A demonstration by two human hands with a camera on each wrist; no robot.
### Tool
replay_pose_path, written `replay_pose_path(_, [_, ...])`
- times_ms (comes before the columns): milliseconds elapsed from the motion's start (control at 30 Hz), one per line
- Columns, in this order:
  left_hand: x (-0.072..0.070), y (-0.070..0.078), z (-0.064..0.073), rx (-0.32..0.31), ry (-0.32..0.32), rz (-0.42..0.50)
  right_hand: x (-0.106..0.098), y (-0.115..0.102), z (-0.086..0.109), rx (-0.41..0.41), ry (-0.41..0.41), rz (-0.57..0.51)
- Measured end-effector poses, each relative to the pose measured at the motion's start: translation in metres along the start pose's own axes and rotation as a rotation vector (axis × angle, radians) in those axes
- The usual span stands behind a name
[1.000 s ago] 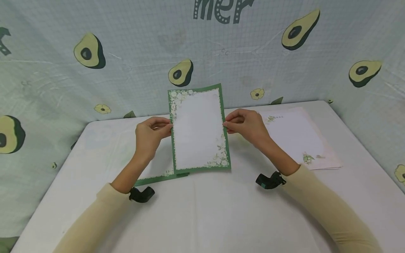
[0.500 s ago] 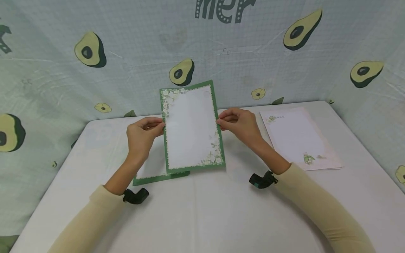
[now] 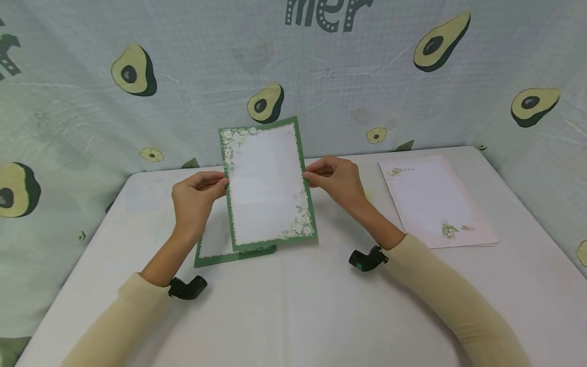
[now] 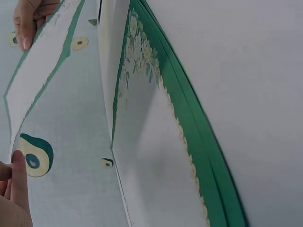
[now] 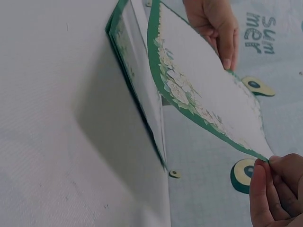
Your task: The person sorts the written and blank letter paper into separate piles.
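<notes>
Raised above the table is a sheet of paper [image 3: 266, 188] with a green border and white flowers in two corners. My left hand [image 3: 194, 201] pinches its left edge between thumb and fingers, and my right hand [image 3: 337, 183] pinches the right edge. In the right wrist view the sheet [image 5: 203, 75] bows a little between both hands. Beneath it, partly covered in the head view, green-bordered sheets [image 3: 213, 260] of the same design lie on the table. The left wrist view shows their stacked edges [image 4: 203, 132].
On the right of the white table [image 3: 321, 306] lies a small stack of pink-edged sheets [image 3: 431, 199] with a floral print. A pale curtain [image 3: 192, 61] printed with avocados hangs behind the table. Each wrist carries a black camera mount [image 3: 188, 288].
Both hands have carried the green-bordered sheet leftward, so it now overlaps more of the sheets lying below. The grip on its two edges stays the same.
</notes>
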State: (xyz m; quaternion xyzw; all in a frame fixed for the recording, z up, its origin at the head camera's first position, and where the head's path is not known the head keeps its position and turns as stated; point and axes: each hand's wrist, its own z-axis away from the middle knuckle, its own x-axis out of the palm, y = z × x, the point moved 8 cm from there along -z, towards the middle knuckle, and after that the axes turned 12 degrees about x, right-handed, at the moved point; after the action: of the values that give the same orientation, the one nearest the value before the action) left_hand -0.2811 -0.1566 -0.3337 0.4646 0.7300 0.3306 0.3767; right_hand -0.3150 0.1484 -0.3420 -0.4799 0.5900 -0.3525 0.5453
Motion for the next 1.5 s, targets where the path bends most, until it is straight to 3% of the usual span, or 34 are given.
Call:
replay_pose_path(267, [-0.013,-0.006,-0.002,-0.002,0.003,-0.023,0.018,0.0,-0.008,0.024,-0.011,-0.021])
replay_pose_path(433, [-0.025,-0.011,-0.006,-0.02,-0.004,-0.077,0.037,0.004,-0.011,0.077,-0.061,-0.027])
replay_pose_path(700, [-0.042,-0.03,-0.006,-0.095,-0.108,-0.184,0.069,0.007,-0.013,0.147,-0.135,0.039])
replay_pose_path(867, [-0.052,-0.04,-0.006,-0.134,-0.124,-0.209,0.087,0.013,-0.015,0.204,-0.184,0.038])
replay_pose_path(1033, [-0.054,-0.05,-0.004,-0.2,-0.161,-0.195,0.101,0.022,-0.015,0.272,-0.217,0.02])
replay_pose_path(1200, [-0.053,-0.057,-0.001,-0.248,-0.221,-0.258,0.109,0.026,-0.016,0.315,-0.243,0.011])
replay_pose_path(1500, [-0.046,-0.063,0.003,-0.309,-0.326,-0.28,0.108,0.034,-0.018,0.365,-0.248,0.031])
